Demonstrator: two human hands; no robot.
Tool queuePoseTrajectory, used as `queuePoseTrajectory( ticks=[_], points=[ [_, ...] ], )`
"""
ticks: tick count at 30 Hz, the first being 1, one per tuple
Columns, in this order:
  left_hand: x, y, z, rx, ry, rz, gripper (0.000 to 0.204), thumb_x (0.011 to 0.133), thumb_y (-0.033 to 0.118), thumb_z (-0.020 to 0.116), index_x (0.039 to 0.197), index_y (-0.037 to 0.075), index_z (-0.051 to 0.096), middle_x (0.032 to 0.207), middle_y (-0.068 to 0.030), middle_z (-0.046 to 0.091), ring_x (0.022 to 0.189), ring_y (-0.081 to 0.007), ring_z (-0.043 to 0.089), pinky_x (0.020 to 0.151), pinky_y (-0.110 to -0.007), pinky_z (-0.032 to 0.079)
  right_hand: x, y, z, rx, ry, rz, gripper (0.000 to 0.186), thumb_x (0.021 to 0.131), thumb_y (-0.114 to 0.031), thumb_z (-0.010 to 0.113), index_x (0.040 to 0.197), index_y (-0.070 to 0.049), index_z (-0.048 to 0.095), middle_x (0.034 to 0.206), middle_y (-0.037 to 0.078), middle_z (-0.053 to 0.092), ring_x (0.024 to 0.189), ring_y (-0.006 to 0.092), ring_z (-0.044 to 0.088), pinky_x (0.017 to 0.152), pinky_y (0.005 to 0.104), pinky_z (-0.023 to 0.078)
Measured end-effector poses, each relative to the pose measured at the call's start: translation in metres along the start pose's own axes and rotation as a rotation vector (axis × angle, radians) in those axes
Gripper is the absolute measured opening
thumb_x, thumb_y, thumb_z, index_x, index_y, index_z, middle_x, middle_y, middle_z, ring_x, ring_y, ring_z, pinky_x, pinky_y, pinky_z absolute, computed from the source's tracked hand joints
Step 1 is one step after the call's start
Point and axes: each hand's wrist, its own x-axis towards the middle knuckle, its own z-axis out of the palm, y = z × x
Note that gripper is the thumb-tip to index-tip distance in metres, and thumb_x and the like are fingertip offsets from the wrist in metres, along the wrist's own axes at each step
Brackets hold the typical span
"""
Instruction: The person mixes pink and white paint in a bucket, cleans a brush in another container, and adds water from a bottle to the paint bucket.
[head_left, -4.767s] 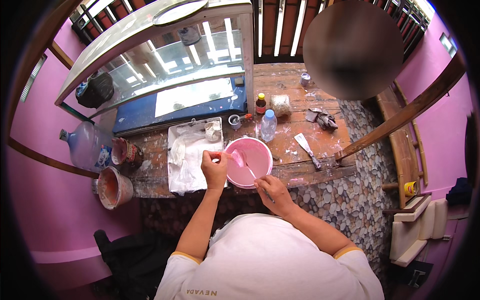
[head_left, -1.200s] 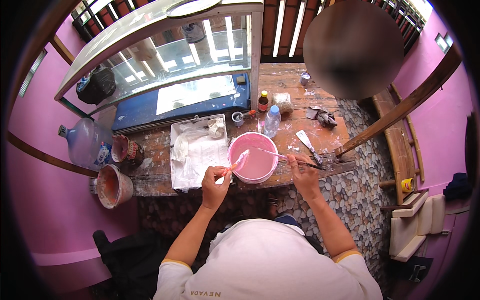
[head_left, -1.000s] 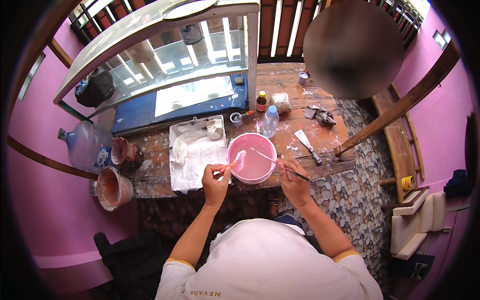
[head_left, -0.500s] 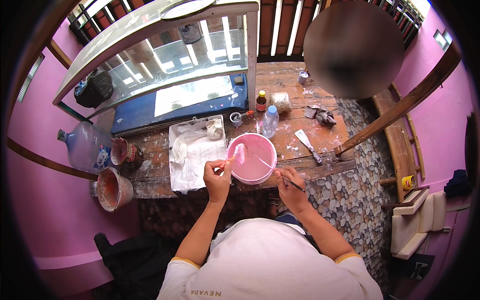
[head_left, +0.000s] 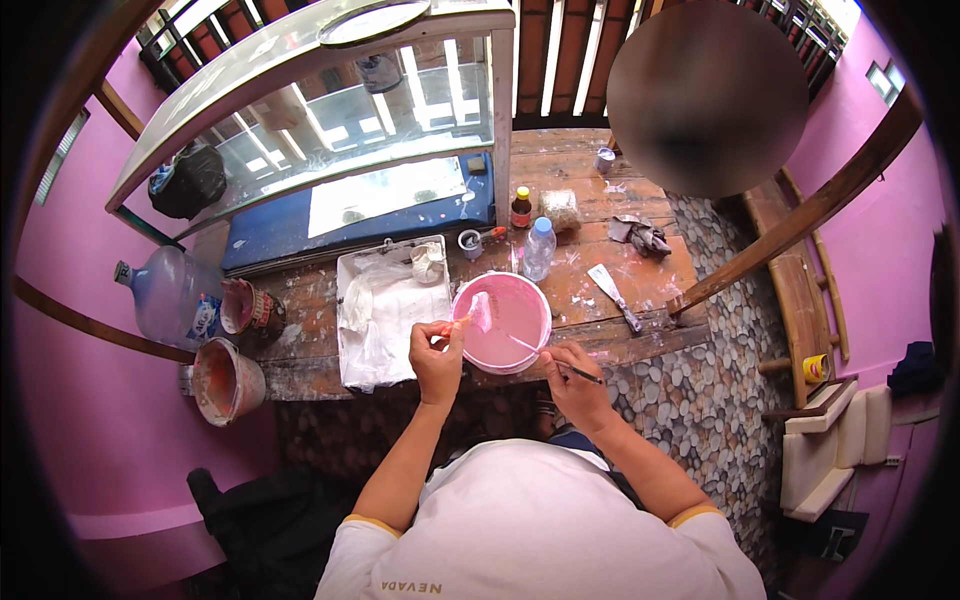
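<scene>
A round pink bucket [head_left: 547,311] with pinkish liquid inside sits on the table's near edge in front of me. My left hand [head_left: 437,365], fingers pinched, grips a small paintbrush [head_left: 480,312] by its orange handle; its pink-coated head is over the left side of the bucket. At the bucket's right rim, my right hand [head_left: 578,388] is closed around a slim stick-like tool [head_left: 524,345]. This tool has a dark rear end and a pink-smeared front that slants over the bucket. Whether its tip touches the liquid is unclear.
A white plastic-lined tray [head_left: 397,330] stands left of the bucket. Behind are a clear bottle [head_left: 539,249], a brown bottle [head_left: 521,207] and a small cup [head_left: 470,243]. To the right lie a scraper [head_left: 614,298] and a grey rag [head_left: 641,235]. A glass cabinet [head_left: 503,120] stands at the back left.
My right hand has shifted slightly left and down, and the slim tool's tip reaches less far across the bucket. My left hand with the paintbrush has barely moved.
</scene>
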Motion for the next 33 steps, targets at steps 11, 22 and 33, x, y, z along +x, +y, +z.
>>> queuePoseTrajectory(
  ticks=[11, 22, 33],
  points=[
    [0.004, 0.004, 0.004, 0.024, 0.017, -0.003, 0.024, 0.091, 0.004, 0.078, 0.095, -0.001, 0.055, 0.097, -0.0115, 0.066, 0.084, -0.0134, 0.066, 0.075, -0.028, 0.062, 0.003, 0.0, -0.006, 0.005, 0.07, 0.037, 0.01, 0.098, -0.009, 0.068, 0.101, 0.0, 0.072, 0.096, 0.016, 0.071, 0.086, 0.0344, 0.069, 0.075, 0.0394, 0.055],
    [0.0, 0.021, 0.006, 0.181, -0.045, 0.051, 0.024, 0.086, 0.003, 0.08, 0.09, -0.004, 0.057, 0.089, -0.0114, 0.063, 0.079, -0.016, 0.068, 0.073, -0.029, 0.063, 0.03, -0.007, 0.005, 0.007, 0.071, -0.084, 0.007, 0.095, -0.006, 0.071, 0.101, -0.001, 0.072, 0.093, 0.014, 0.068, 0.083, 0.0333, 0.068, 0.075, 0.0387, 0.055],
    [-0.013, 0.039, 0.009, 0.301, -0.089, 0.096, 0.023, 0.085, 0.001, 0.078, 0.089, -0.004, 0.056, 0.088, -0.0149, 0.063, 0.076, -0.0213, 0.07, 0.071, -0.032, 0.061, 0.045, -0.007, 0.009, -0.057, 0.017, -0.138, 0.01, 0.099, -0.009, 0.068, 0.099, 0.0, 0.071, 0.092, 0.016, 0.069, 0.082, 0.0353, 0.069, 0.072, 0.0407, 0.056]
  ],
)
